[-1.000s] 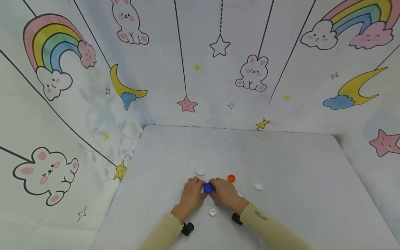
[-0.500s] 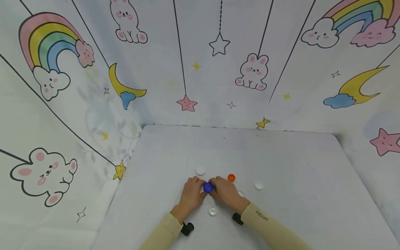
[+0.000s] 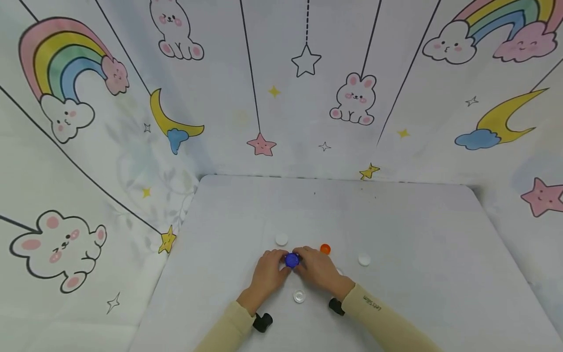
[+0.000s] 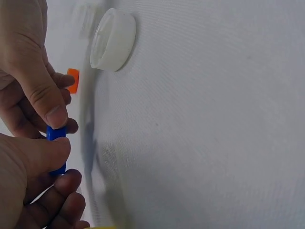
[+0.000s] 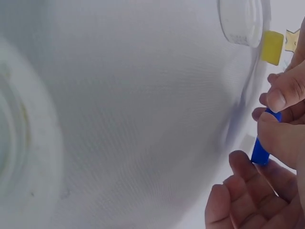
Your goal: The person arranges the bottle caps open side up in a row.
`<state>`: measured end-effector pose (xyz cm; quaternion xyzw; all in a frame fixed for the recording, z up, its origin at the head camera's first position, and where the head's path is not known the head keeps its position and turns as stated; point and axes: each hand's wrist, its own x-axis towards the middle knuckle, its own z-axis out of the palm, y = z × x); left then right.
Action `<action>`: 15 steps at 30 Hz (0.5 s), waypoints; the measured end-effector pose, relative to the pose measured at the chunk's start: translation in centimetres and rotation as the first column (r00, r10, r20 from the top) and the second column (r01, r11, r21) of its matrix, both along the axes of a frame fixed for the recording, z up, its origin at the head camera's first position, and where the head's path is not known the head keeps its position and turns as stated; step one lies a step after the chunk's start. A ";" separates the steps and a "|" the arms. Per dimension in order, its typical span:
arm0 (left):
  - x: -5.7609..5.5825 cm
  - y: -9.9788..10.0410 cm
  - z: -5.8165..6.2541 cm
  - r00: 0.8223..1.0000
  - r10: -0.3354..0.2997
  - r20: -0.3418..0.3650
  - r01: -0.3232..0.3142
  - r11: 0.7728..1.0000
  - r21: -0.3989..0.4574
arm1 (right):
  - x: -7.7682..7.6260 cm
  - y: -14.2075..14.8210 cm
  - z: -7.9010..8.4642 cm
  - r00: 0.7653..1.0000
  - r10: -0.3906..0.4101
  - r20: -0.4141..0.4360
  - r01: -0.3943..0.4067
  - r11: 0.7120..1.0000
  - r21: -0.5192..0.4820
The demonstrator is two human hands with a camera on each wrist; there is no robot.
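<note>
A small blue bottle cap is held between the fingertips of both hands, in the middle of the near part of the table. My left hand pinches its left side and my right hand its right side. In the left wrist view the blue cap shows edge-on, with thumbs pressed on it and fingers behind. The right wrist view shows the blue cap partly covered by the thumbs. Just beyond the right hand lies an orange cap.
White caps lie behind the hands and to the right. A clear cap sits between the forearms. Another pale cap is mostly covered by the right hand. The right wrist view shows a yellow piece, hidden in the head view.
Both hands, with the blue cap between them, have shifted slightly away from the body. The cap's top faces the head camera a little differently. The other caps stay where they were.
</note>
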<state>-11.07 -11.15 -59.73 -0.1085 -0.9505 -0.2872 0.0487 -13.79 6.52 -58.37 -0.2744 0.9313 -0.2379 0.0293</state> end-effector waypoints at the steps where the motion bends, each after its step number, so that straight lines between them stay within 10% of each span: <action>1: 0.0 0.0 0.2 1.000 0.002 -0.004 -0.002 1.000 0.007 | 0.0 0.0 0.1 1.000 0.003 -0.005 -0.003 1.000 -0.005; 15: 0.6 -0.1 1.6 0.998 0.043 -0.054 -0.042 0.999 0.008 | -0.1 0.0 1.0 0.999 0.008 -0.045 -0.011 0.998 -0.069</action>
